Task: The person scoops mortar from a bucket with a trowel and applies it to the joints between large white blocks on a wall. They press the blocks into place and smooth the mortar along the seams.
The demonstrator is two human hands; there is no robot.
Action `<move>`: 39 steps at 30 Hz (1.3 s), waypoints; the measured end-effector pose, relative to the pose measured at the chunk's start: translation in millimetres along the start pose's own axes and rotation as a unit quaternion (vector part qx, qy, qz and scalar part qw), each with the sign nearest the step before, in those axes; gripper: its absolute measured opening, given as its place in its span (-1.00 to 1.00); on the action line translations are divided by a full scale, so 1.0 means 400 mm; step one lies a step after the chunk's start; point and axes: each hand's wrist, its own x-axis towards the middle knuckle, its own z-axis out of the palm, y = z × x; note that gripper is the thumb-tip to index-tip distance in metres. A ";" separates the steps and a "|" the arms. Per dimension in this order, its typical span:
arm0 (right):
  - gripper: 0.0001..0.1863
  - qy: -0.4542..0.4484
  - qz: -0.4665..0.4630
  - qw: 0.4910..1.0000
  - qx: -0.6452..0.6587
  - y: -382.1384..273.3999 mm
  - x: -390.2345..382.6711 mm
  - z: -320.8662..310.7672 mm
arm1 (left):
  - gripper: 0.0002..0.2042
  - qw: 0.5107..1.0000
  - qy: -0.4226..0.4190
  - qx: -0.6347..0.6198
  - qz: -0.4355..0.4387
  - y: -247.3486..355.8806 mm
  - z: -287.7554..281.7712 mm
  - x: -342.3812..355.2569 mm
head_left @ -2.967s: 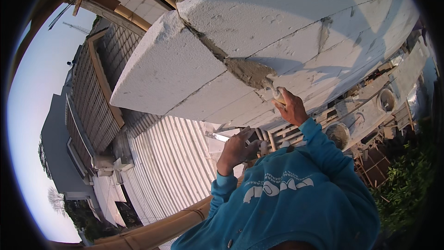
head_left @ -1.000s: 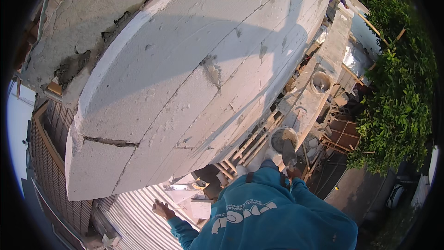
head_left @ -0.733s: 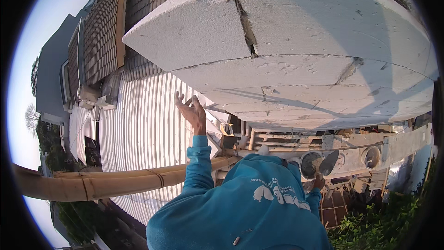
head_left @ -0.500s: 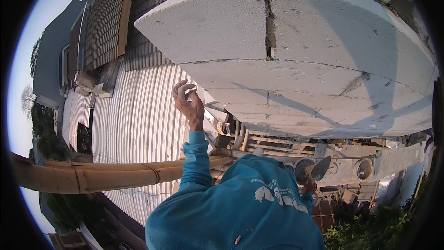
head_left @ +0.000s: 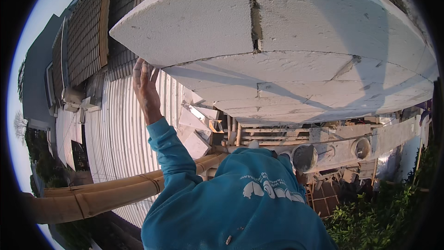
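My left hand (head_left: 146,85) reaches up to the lower left edge of a white block (head_left: 185,28), fingers extended at its edge. That block forms part of a curved white block wall (head_left: 319,18), with a gap holding grey mortar (head_left: 255,23) between two upper blocks. My right hand (head_left: 299,177) is mostly hidden behind my blue-sleeved body, just below a bucket (head_left: 311,157) with grey contents; what it holds cannot be made out.
Bamboo poles (head_left: 92,199) cross at lower left above a corrugated roof (head_left: 120,125). A plank platform (head_left: 393,136) with another bucket (head_left: 360,148) runs right. Cut blocks (head_left: 192,141) and a saw (head_left: 216,126) lie beneath the wall. Foliage (head_left: 360,222) is at lower right.
My left hand has risen leftward to the block edge, its fingers straighter. The trowel earlier in my right hand no longer shows clearly; that hand has sunk behind my body.
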 end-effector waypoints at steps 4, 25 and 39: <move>-0.24 0.028 0.085 0.996 0.027 -0.094 -0.017 -0.026 | -0.24 0.999 -0.004 -0.022 -0.031 -0.030 0.030 0.022; -0.35 -0.012 0.221 0.972 0.074 -0.046 -0.164 0.024 | -0.36 0.991 -0.031 0.117 -0.052 -0.145 0.231 -0.181; -0.31 -0.029 0.254 0.959 0.123 0.036 -0.070 0.046 | -0.38 0.798 -0.370 0.245 -0.407 -0.305 0.356 -0.598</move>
